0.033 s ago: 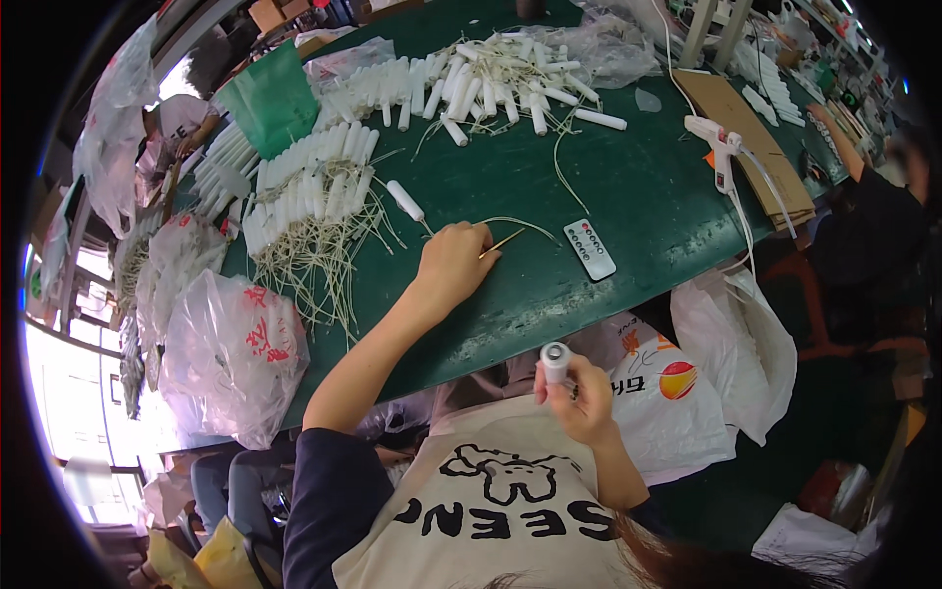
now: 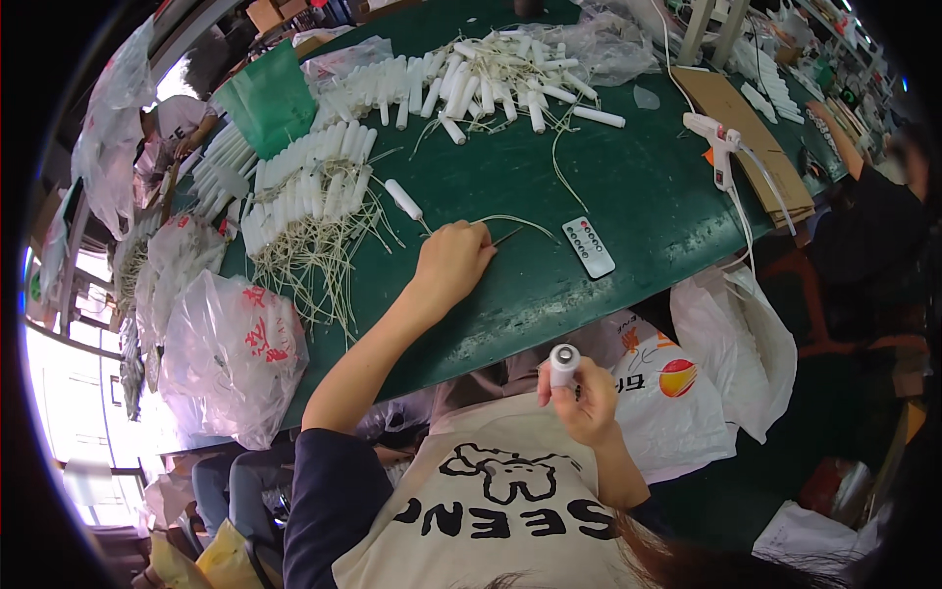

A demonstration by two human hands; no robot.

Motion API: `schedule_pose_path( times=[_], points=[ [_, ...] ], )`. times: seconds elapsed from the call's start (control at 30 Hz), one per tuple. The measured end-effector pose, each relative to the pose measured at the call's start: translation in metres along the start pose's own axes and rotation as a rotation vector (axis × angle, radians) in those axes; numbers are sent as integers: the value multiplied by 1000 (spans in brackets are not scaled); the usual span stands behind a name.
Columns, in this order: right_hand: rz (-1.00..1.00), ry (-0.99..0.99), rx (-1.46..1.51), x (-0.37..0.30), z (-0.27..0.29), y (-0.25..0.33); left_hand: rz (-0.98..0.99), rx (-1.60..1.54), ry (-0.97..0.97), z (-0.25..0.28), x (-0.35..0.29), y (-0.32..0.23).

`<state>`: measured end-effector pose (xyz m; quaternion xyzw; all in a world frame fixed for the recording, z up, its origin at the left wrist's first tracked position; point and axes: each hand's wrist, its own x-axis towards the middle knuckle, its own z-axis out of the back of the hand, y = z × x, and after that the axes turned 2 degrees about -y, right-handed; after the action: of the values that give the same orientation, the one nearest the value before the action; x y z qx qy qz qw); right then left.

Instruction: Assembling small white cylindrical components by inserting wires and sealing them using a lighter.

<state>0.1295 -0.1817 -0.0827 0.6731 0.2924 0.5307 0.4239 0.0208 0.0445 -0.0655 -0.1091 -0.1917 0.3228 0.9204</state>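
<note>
My left hand point(image 2: 454, 263) rests on the green table with its fingers closed round a thin pointed stick point(image 2: 505, 237); whether it is one blade of tweezers I cannot make out. A pale wire point(image 2: 520, 220) curves past these fingertips. Beyond the knuckles lies a single white tube point(image 2: 403, 200) with a wire at its near end. In front of my body, off the table's near edge, my right hand point(image 2: 592, 402) grips a white cylinder point(image 2: 563, 365) upright, its round metal-centred end facing up. A white remote control point(image 2: 589, 248) lies right of my left hand.
Rows of wired white tubes point(image 2: 309, 187) lie left, with a larger heap point(image 2: 481, 88) at the back. A glue gun point(image 2: 721, 147) stands by flat cardboard point(image 2: 756, 142) at right. Plastic bags point(image 2: 235, 353) hang at the left edge. Another person's arm point(image 2: 837, 142) reaches in far right.
My right hand has shifted slightly right with the white cylinder. The stick in my left hand has turned a little and now looks darker.
</note>
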Motion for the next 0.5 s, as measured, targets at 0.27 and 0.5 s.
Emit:
schedule_pose_path(
  times=[0.27, 0.5],
  points=[
    [-141, -89, -232, -1, 6, -16, 427, -998, 411, 56, -18, -48],
    [-109, -18, -302, 3, 3, -12, 558, -1513, 795, 67, -31, -62]
  ],
)
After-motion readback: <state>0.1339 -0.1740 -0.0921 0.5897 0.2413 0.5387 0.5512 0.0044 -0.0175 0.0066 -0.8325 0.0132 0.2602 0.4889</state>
